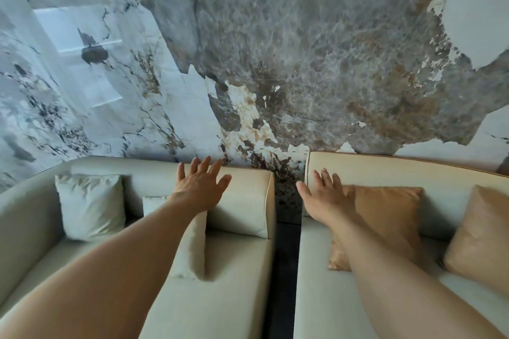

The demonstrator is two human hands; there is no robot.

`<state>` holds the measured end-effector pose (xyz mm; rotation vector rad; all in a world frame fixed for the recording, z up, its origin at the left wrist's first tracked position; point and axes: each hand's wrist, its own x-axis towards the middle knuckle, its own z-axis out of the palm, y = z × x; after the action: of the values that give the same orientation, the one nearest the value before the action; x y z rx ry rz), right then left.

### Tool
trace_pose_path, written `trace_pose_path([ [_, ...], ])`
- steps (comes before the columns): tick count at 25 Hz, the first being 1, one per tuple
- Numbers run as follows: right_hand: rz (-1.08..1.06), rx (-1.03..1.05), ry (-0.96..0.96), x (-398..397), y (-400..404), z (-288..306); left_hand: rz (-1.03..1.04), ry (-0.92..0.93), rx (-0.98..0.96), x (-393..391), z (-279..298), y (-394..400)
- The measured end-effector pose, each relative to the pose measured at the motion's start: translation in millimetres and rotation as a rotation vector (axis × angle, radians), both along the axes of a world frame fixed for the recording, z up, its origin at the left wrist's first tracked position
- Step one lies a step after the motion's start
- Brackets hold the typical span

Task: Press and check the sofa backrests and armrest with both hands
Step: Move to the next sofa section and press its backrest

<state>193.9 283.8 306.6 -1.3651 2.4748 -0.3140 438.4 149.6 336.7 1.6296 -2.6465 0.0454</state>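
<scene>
Two cream sofa sections stand side by side against a marble wall, split by a dark gap. My left hand (199,186) is spread flat, fingers apart, on the upper front of the left backrest (248,195). My right hand (326,197) lies with fingers spread on the left end of the right backrest (385,170). Neither hand holds anything. A cream armrest (19,217) curves along the far left side of the left sofa.
A white cushion (91,205) leans in the left sofa's corner, and a small cream cushion (190,250) lies under my left forearm. Two tan cushions (391,217) (479,239) rest on the right sofa. The dark gap (283,270) runs between the seats.
</scene>
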Motion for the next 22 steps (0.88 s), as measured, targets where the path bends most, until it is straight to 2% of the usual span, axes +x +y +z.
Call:
trace_pose_path([
  [7,0.014,0.057,0.104,109.0,-83.9,-19.3,0.003,0.021,0.031,116.2,-32.8,-89.5],
  [15,-0.115,0.133,0.17,268.6,-217.7,-34.0,-0.137,0.063,0.09,257.8,-67.3,-251.4],
  [22,-0.121,0.131,0.224,280.2,-237.6,-33.9,-0.167,0.082,0.094,259.9,-69.0,-273.7],
])
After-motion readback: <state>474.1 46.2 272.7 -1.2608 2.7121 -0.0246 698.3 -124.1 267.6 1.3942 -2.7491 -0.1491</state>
